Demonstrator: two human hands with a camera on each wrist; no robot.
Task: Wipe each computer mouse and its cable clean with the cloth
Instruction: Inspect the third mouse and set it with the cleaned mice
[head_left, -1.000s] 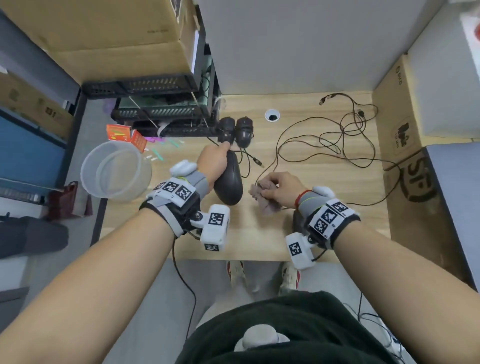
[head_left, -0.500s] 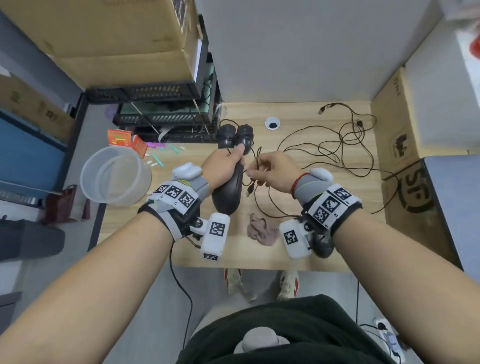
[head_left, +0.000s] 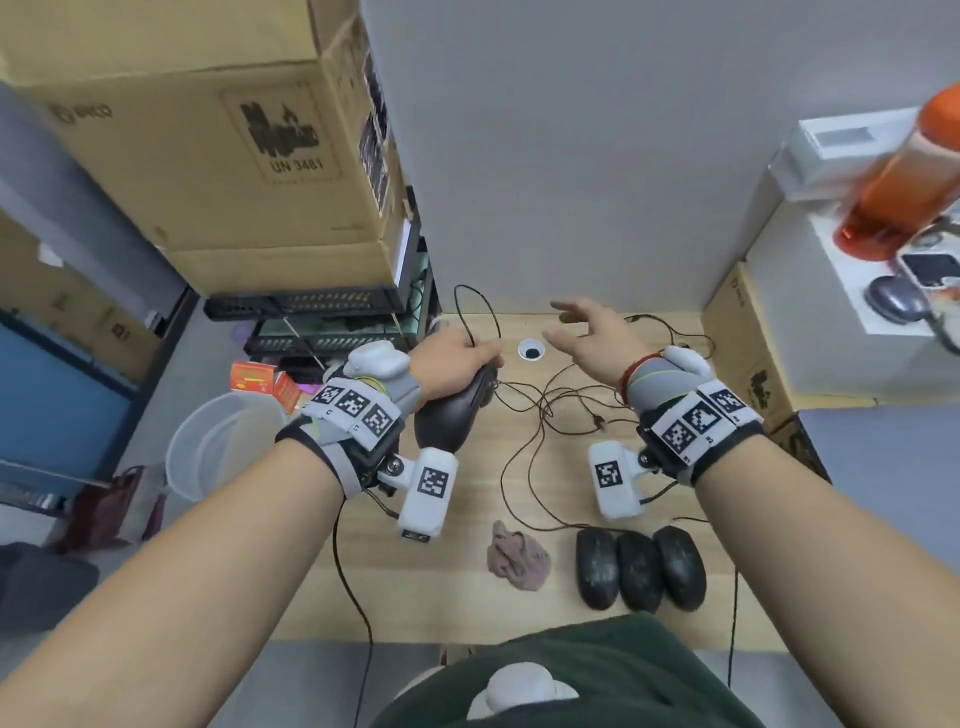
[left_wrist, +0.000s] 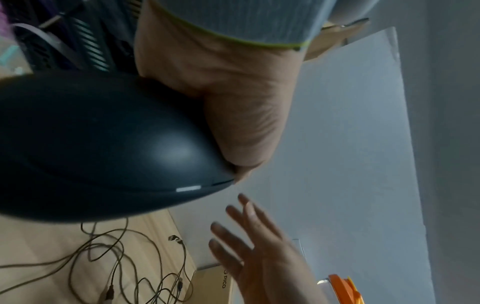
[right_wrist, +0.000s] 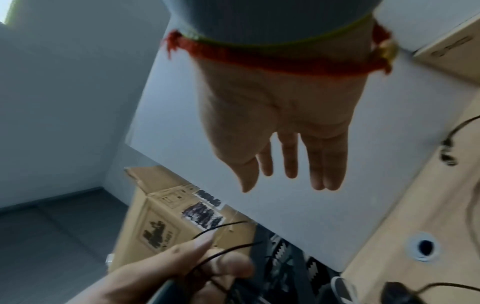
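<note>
Three dusty black mice (head_left: 640, 567) are lying side by side near the tabletop's (head_left: 457, 613) front edge beside the crumpled cloth (head_left: 517, 557), while my left hand (head_left: 452, 364) is gripping a fourth mouse (head_left: 449, 418) and a loop of its cable (head_left: 475, 312) and my right hand (head_left: 592, 338) is hovering open-fingered, its grip holding nothing.

place: office storeroom | signs: stacked cardboard boxes (head_left: 208, 145), network switches (head_left: 311, 304), wooden worktop (head_left: 467, 597) with cable grommet (head_left: 531, 352)

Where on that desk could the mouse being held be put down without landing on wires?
Bare wood lies at the near left, between the cloth and the desk's left edge, under the left hand. The middle and far right are crowded with tangled cables; three mice fill the near right.
</note>
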